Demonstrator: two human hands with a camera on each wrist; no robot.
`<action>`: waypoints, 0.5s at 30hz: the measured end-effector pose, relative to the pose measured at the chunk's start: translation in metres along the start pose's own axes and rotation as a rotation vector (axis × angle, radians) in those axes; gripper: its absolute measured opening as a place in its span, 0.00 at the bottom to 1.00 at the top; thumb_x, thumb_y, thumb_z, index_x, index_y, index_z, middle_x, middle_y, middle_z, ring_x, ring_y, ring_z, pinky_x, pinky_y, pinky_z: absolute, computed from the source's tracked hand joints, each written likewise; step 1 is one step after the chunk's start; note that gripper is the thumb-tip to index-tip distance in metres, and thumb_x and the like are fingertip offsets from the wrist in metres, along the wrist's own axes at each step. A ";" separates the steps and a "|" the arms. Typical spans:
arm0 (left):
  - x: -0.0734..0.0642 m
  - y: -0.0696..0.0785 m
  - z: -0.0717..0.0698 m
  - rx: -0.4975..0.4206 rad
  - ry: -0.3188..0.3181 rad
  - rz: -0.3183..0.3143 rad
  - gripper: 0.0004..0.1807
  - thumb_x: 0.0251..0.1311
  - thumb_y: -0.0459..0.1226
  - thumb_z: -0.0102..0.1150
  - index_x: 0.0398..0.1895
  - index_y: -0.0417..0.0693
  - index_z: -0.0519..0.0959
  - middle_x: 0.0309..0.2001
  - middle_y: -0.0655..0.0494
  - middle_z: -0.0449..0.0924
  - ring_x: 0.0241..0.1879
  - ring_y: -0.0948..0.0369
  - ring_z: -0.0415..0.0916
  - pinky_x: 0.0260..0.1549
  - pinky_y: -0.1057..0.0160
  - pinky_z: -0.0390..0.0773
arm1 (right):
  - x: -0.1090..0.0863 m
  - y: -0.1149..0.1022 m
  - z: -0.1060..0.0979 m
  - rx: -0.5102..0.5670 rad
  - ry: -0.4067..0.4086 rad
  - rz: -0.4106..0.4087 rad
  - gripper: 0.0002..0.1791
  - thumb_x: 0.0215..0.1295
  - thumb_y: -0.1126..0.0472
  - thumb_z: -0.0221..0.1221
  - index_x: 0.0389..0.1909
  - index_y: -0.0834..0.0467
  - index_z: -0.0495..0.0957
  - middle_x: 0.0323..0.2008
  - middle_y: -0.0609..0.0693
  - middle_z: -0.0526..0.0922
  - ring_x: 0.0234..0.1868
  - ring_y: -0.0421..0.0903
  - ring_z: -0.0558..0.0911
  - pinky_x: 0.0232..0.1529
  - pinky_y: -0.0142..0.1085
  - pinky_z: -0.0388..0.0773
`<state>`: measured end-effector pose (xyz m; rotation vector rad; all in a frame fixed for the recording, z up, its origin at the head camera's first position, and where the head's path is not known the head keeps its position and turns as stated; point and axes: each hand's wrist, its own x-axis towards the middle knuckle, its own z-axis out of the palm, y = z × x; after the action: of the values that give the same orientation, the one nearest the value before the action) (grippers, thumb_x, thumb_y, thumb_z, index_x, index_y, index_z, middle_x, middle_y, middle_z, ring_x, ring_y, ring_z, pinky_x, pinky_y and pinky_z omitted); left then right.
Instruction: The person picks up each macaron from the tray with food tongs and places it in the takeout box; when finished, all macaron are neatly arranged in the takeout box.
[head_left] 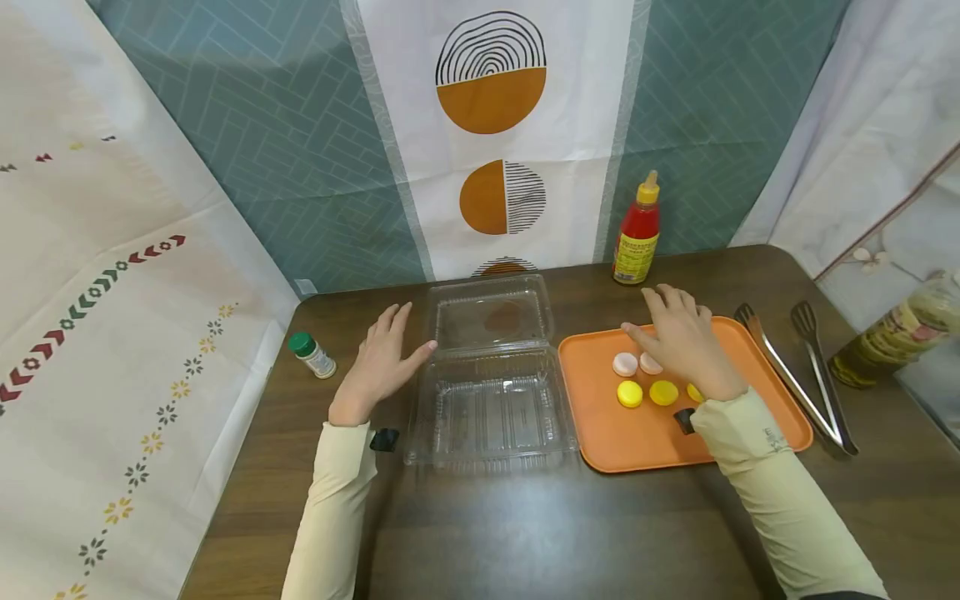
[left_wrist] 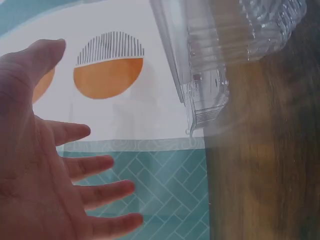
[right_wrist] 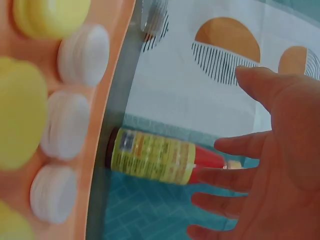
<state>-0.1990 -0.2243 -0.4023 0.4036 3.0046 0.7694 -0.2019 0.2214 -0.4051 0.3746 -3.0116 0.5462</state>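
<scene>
My left hand (head_left: 380, 360) hovers with spread fingers just left of a clear plastic clamshell box (head_left: 491, 412), whose lid (head_left: 487, 312) lies folded back toward the wall. Nothing is in that hand; the left wrist view shows its bare palm. Over the orange tray (head_left: 600, 446) my right hand (head_left: 686, 342) is held up, fingers apart and holding nothing. On the tray sit white macarons (right_wrist: 65, 125) in one row and yellow macarons (head_left: 629, 393) in a row nearer me. In the head view the right hand and wrist partly cover both rows.
A red sauce bottle (head_left: 637, 229) stands behind the tray by the wall. Metal tongs (head_left: 817, 375) lie along the tray's right side, near an oil bottle (head_left: 896, 337). A green-capped shaker (head_left: 311, 355) is at the table's left.
</scene>
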 end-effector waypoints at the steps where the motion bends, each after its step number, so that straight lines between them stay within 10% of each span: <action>1: -0.001 0.000 0.000 -0.013 -0.004 -0.006 0.48 0.71 0.60 0.50 0.81 0.43 0.45 0.78 0.34 0.42 0.74 0.32 0.45 0.64 0.25 0.53 | -0.001 0.002 -0.001 -0.002 0.001 0.006 0.41 0.74 0.46 0.56 0.72 0.74 0.56 0.69 0.78 0.55 0.68 0.78 0.55 0.60 0.77 0.53; 15: -0.027 -0.009 0.004 -0.149 -0.049 -0.036 0.47 0.72 0.50 0.56 0.81 0.41 0.43 0.76 0.31 0.48 0.72 0.32 0.53 0.66 0.31 0.58 | -0.023 0.048 -0.017 0.000 -0.002 0.138 0.40 0.74 0.48 0.56 0.69 0.77 0.57 0.63 0.82 0.57 0.61 0.82 0.57 0.54 0.78 0.55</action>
<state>-0.1746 -0.2365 -0.4113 0.3577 2.8764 0.9575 -0.1909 0.2764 -0.4077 0.1679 -3.0550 0.5552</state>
